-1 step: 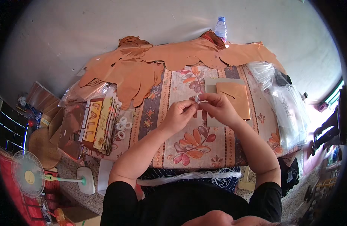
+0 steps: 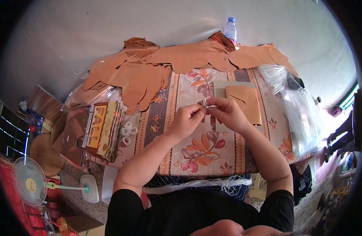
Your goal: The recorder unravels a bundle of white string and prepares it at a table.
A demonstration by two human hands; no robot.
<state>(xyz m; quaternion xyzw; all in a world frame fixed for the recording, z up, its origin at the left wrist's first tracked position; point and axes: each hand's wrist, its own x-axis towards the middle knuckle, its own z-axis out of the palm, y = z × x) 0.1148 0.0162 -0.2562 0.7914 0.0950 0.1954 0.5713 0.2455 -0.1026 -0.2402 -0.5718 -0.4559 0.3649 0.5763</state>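
- In our left hand (image 2: 187,121), thumb and forefinger are pinched together at the white piece (image 2: 205,103).
- Our right hand (image 2: 229,113) meets it from the other side, thumb and forefinger also pinching the piece; the fingertips of the two hands touch or nearly touch.
- The piece is small and pale, narrow, with a slightly curved upper end poking up between our fingertips; the rest is covered by them, and it is too small for us to tell its exact form.
- We hold it above the middle of the worktop (image 2: 240,159), clear of the cloth, which is printed with orange and red leaves and dark stripes.
- Just beyond our right hand, toward the worktop's right edge, a gold-brown envelope (image 2: 250,104) lies on a grey board (image 2: 219,87).
- Toward the left edge we have several white rings (image 2: 126,133) in a cluster, just beside a stack of colourful cards (image 2: 110,128).
- Brown cut-outs (image 2: 189,57) overlap along the far edge; a clear bottle (image 2: 230,29) with a blue cap stands behind them.
- Clear bags (image 2: 301,118) lie along the right edge.
- Below the near edge, white strings (image 2: 193,185) stretch across our lap.
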